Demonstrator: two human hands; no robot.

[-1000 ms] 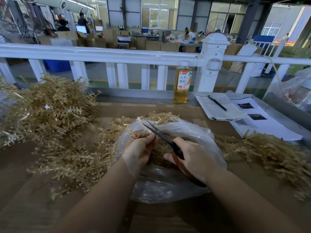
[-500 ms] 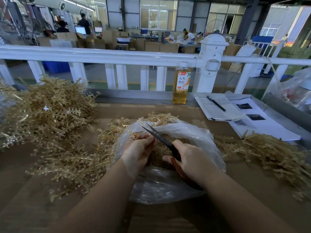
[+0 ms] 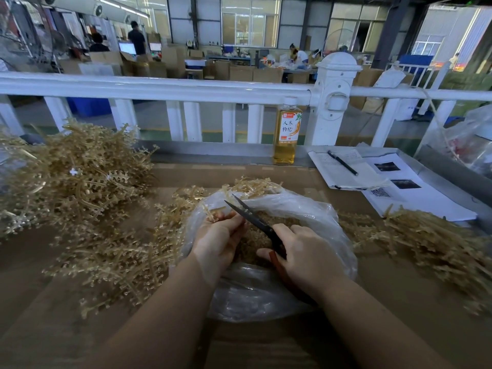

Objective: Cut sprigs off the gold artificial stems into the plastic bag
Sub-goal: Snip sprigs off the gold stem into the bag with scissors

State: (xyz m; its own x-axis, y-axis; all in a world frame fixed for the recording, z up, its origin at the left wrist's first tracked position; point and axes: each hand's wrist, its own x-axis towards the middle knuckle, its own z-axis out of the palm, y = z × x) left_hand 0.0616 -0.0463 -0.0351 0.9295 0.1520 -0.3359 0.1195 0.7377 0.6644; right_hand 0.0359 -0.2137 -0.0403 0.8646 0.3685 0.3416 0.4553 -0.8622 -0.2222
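Left hand [image 3: 215,239] fingers clamped on gold stem [image 3: 213,215] over open plastic bag [image 3: 306,209] at desk centre — right hand [image 3: 306,255] fingers closed around scissors [image 3: 250,217], blades slightly apart.

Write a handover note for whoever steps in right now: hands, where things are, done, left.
Left hand: pinching a gold stem over the plastic bag.
Right hand: gripping scissors, blades slightly open at the stem.
Done: cut sprigs already fill the bag's middle.
Left: large uncut pile on the left, another pile on the right; whether that one is trimmed is unclear.
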